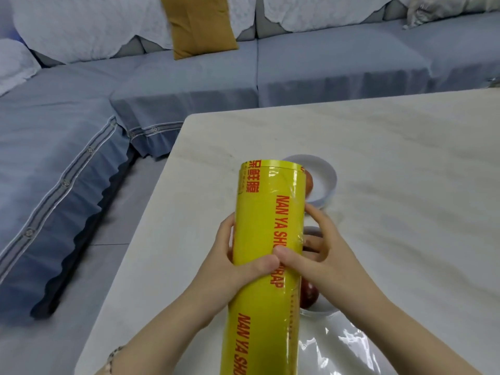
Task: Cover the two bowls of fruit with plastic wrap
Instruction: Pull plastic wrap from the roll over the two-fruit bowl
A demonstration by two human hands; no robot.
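Observation:
A large yellow roll of plastic wrap [266, 239] with red lettering is held lengthwise in front of me, pointing away. My left hand [235, 255] grips its left side, thumb across the top. My right hand [322, 247] grips the right side, its thumb meeting the left thumb on the roll. Behind the roll's far end stands a white bowl [324, 174] with a reddish fruit [308, 182] in it. A second white bowl [322, 308] with a dark red fruit [308, 293] lies under my right hand, mostly hidden. A loose sheet of clear wrap [343, 345] lies near the table's front.
The bowls stand on a pale marble-look table [392, 163]. A blue-grey sofa [189, 85] with white cushions and a mustard pillow [201, 23] runs along the left and far sides. Grey floor [113, 220] shows between sofa and table.

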